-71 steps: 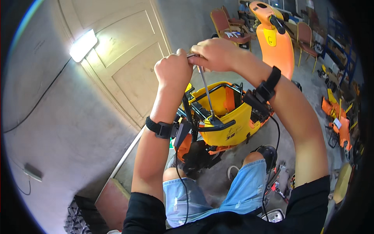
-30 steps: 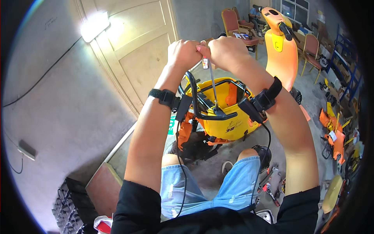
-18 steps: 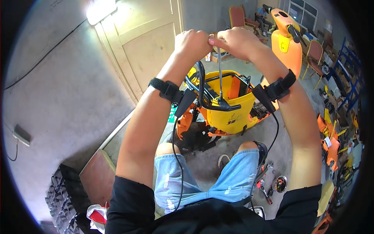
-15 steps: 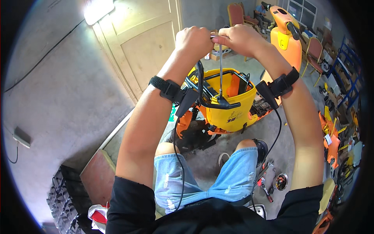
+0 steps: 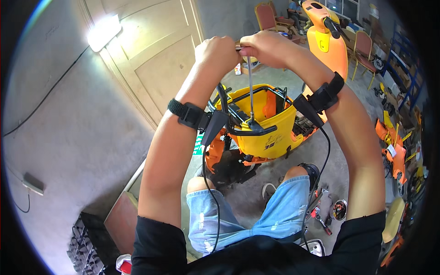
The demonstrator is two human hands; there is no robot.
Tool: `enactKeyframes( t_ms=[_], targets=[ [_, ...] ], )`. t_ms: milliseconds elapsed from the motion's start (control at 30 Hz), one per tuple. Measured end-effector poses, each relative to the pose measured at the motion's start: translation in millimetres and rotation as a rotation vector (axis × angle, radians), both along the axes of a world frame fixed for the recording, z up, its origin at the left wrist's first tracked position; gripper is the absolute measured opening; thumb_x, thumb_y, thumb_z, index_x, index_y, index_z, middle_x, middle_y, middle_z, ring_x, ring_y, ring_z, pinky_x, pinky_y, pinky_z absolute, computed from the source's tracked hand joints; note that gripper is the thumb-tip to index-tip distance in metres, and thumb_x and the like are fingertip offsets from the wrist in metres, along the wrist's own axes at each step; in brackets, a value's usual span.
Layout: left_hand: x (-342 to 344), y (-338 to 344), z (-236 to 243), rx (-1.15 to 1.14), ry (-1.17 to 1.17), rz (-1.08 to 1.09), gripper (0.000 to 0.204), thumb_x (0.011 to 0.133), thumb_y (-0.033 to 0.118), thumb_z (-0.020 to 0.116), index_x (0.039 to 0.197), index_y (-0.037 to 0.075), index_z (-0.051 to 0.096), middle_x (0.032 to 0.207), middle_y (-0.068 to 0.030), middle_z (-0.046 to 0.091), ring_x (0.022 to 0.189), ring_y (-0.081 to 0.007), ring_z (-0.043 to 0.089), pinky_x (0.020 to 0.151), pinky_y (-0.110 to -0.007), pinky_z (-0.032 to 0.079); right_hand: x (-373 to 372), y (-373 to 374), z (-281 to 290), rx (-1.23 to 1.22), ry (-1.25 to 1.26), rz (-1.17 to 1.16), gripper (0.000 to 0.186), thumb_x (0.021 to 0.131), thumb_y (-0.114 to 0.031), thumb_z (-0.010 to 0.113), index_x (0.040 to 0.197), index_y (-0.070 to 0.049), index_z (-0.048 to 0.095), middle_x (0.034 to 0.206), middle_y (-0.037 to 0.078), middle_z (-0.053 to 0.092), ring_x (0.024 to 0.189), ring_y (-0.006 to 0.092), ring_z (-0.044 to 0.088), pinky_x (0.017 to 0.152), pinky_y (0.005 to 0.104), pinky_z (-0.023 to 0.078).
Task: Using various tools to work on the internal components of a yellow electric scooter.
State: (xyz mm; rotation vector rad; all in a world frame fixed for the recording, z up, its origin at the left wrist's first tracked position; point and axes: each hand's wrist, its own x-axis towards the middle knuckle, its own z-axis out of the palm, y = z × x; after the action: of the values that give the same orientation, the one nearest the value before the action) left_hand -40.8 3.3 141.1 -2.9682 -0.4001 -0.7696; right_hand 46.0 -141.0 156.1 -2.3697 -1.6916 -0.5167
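Observation:
Both my hands are raised over the yellow scooter body, closed on the crossbar of a long T-handle wrench. My left hand grips the bar's left end and my right hand the right end, its thumb along the bar. The steel shaft runs down, nearly upright, to the black tubular rail at the near edge of the yellow body. A fastener under its tip cannot be made out. Orange panels hang at the body's lower left.
Loose tools and a round dish of small parts lie on the floor by my right leg. Black storage bins stand at lower left. Another orange scooter and chairs stand behind. A person sits far back.
The whole view has shifted slightly, so the door and wall appear further left and lower. My hands keep their grip on the wrench, with little visible turn of its bar.

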Motion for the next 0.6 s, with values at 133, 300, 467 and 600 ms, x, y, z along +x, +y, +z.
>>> enactKeyframes(
  t_ms=[133,300,467,600],
  targets=[
    [2,-1,3,-0.012,0.021,0.006,0.027,0.082,0.033,0.062,0.090,0.010,0.074,0.088,-0.0155,0.071,0.088,-0.0335,0.069,0.079,-0.043,0.055,0,-1,1,-0.005,0.031,0.004,0.029,0.098,-0.032,0.053,0.106,-0.005,0.063,0.095,0.020,0.067,0.093,0.0398,0.064,0.079,0.0471,0.049],
    [6,2,4,-0.022,0.035,0.009,0.027,0.081,0.031,0.063,0.091,0.009,0.075,0.089,-0.0162,0.071,0.088,-0.0335,0.069,0.077,-0.042,0.055,0,-2,2,0.020,0.034,0.058,0.027,0.098,-0.029,0.054,0.104,-0.005,0.063,0.093,0.020,0.067,0.093,0.0397,0.064,0.078,0.0467,0.049],
    [11,7,0,-0.034,0.041,0.018,0.029,0.080,0.031,0.064,0.093,0.008,0.075,0.091,-0.0168,0.072,0.089,-0.0344,0.069,0.078,-0.041,0.055,-1,-3,-1,0.026,0.035,0.024,0.027,0.098,-0.029,0.054,0.101,-0.004,0.063,0.091,0.020,0.067,0.089,0.0403,0.063,0.077,0.0459,0.049],
    [13,10,2,-0.004,-0.064,-0.005,0.031,0.080,0.037,0.063,0.083,0.009,0.075,0.083,-0.0161,0.070,0.080,-0.0351,0.069,0.072,-0.043,0.055,-3,-3,3,0.024,0.008,0.002,0.027,0.098,-0.029,0.054,0.097,-0.003,0.062,0.088,0.021,0.066,0.086,0.0403,0.063,0.074,0.0457,0.048]
  ],
)
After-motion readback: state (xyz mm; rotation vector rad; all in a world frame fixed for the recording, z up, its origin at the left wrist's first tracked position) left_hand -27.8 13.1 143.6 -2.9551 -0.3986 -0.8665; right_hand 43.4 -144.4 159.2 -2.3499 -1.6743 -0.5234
